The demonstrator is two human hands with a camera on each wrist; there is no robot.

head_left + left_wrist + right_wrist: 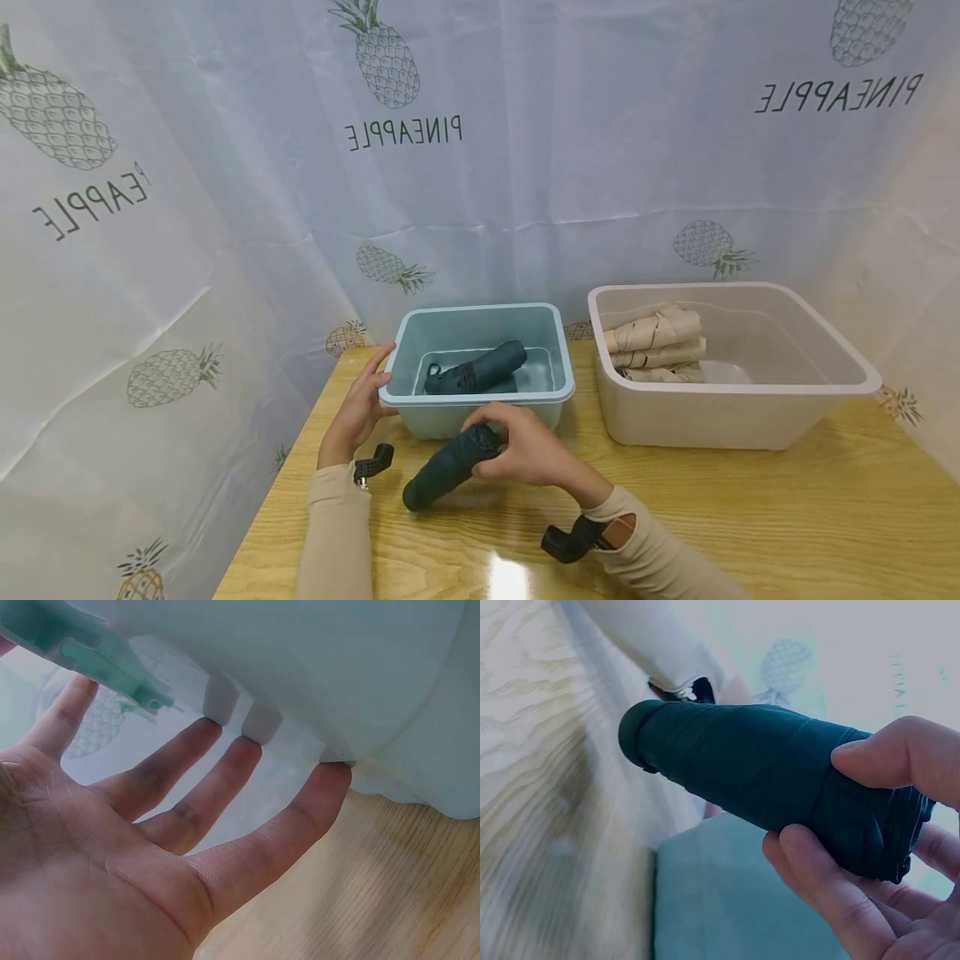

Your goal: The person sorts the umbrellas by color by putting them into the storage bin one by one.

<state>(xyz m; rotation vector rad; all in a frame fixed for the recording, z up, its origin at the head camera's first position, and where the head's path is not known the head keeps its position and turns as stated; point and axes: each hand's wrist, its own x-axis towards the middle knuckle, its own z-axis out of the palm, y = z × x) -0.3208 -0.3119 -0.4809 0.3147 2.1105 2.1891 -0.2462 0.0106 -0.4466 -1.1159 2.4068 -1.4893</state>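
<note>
My right hand (534,450) grips one end of a folded dark green umbrella (447,471) between thumb and fingers. The umbrella slants down to the left over the table, in front of a light blue plastic bin (517,414). In the right wrist view, the thumb lies along one side of the rolled umbrella (727,761) and the fingers along the other. At the bin's left side is my left hand (362,410). Its spread, fairly straight fingers touch the bin wall (330,682) with their tips. Another dark folded umbrella (483,368) with a wrist loop lies inside the bin.
To the right stands a larger off-white bin (690,421) with several beige folded umbrellas (660,333) at its left end. Both bins rest on a wooden table (750,508). A pineapple-print curtain (540,167) hangs behind and at the sides.
</note>
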